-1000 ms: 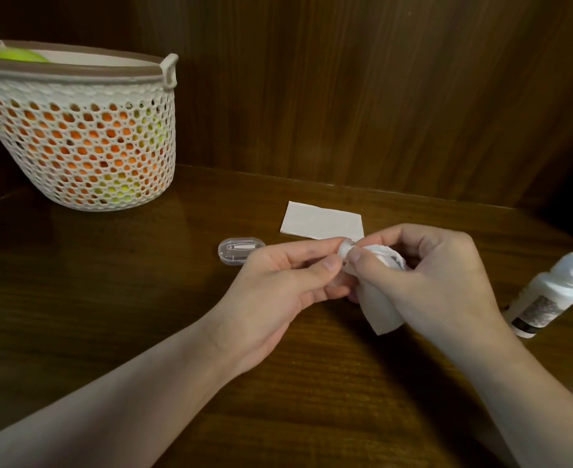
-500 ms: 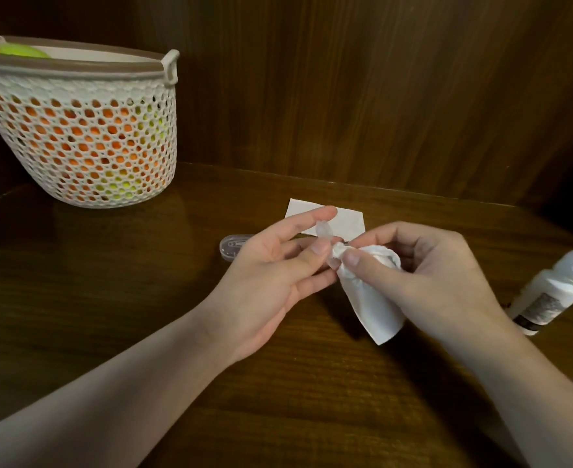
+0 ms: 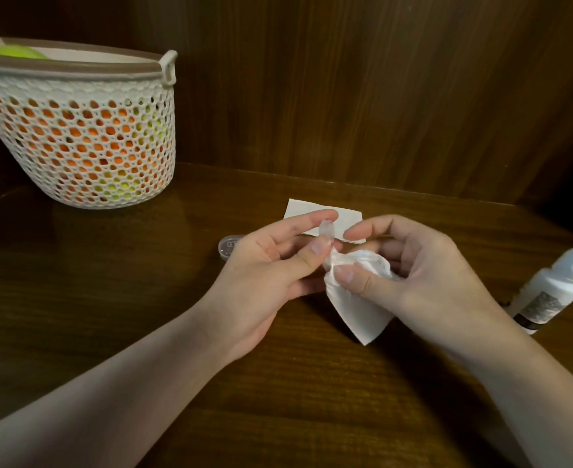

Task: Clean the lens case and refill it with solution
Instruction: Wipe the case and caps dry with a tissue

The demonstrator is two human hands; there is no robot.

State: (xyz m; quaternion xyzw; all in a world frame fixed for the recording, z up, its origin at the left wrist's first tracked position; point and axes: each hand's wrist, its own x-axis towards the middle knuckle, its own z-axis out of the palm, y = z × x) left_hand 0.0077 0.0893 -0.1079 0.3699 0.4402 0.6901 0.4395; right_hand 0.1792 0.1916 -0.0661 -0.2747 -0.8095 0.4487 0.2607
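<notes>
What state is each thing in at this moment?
Left hand: pinches the clear case piece.
Right hand: grips the crumpled tissue.
Solution bottle: capped, leaning.
Clear lid: flat on table.
Folded tissue: flat, unused.
Basket: upright, filled.

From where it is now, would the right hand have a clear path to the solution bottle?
Probably yes, but not free to grip: the solution bottle lies just to the outer side of the right hand, with only bare table between them. That hand holds a crumpled tissue, which it would need to drop first.
</notes>
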